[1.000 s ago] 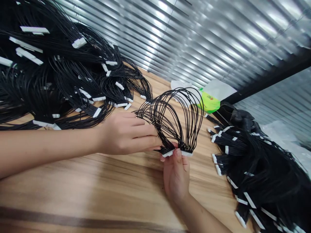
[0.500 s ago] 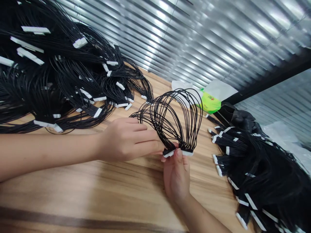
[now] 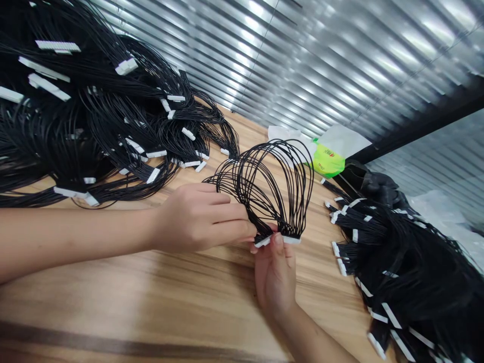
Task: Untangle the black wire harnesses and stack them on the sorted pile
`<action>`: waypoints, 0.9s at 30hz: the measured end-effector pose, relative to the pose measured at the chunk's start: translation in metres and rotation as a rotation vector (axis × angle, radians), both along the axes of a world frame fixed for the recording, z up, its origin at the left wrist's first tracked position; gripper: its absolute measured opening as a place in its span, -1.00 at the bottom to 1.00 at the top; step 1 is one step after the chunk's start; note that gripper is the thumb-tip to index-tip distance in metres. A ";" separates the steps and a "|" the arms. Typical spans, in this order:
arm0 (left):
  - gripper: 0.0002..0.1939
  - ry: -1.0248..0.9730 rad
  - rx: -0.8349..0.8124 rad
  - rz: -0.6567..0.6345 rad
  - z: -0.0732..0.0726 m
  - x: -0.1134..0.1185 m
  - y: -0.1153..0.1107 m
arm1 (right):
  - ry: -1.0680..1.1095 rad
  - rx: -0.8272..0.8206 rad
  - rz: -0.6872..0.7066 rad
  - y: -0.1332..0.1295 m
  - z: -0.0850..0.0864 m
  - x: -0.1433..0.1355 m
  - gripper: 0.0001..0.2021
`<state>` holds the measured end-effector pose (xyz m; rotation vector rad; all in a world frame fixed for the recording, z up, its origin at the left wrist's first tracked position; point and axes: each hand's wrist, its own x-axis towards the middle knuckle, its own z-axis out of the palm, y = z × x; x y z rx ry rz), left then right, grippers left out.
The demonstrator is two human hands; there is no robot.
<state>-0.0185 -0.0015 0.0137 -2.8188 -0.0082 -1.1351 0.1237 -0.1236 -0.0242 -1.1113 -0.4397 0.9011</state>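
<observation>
Looped black wire bundle (image 3: 260,171) with white plastic connectors (image 3: 292,240): above wood-grain counter (image 3: 204,297), near black cable heap (image 3: 124,116). Right hand (image 3: 278,275): grip narrow, pinching connectors. Left hand (image 3: 204,217): fingers against bundle; I cannot tell whether grip holds it.

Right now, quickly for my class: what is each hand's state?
Left hand: curled at the wire harness; grip cannot be told.
Right hand: closed, holding the wire harness by its white connectors.

no text is legible; print on the green packet (image 3: 325,161) is blurred.
</observation>
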 end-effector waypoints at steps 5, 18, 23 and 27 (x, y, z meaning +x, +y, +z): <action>-0.86 -0.001 0.065 0.020 0.001 0.004 0.002 | 0.061 -0.040 -0.014 0.002 -0.001 0.002 -0.79; -0.70 0.058 0.066 -0.010 -0.007 0.005 0.011 | 0.052 -0.066 -0.036 0.004 -0.002 0.004 -0.79; -0.68 0.037 0.115 -0.002 -0.006 0.005 0.011 | 0.060 -0.072 -0.020 0.004 -0.002 0.003 -0.78; -0.72 0.010 0.134 -0.016 -0.005 0.005 0.011 | 0.069 -0.074 -0.012 0.004 -0.002 0.003 -0.77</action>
